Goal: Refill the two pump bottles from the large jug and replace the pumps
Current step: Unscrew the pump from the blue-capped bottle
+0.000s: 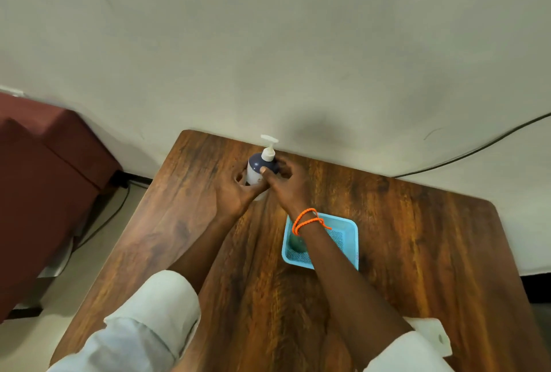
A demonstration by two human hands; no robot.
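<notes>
A pump bottle (257, 169) with a dark top, pale body and white pump (269, 148) stands upright near the far edge of the wooden table (417, 252). My left hand (235, 193) wraps its left side. My right hand (286, 184), with an orange cord on the wrist, grips its right side, thumb on the dark shoulder. The pump sits in the bottle's neck. No second bottle is in view. A white shape (432, 333) at the near right edge, partly hidden by my sleeve, may be the jug.
A light blue mesh basket (346, 231) sits on the table under my right forearm, something dark and round inside it. A wall runs just behind the table. A dark red sofa (44, 178) and floor cables lie to the left.
</notes>
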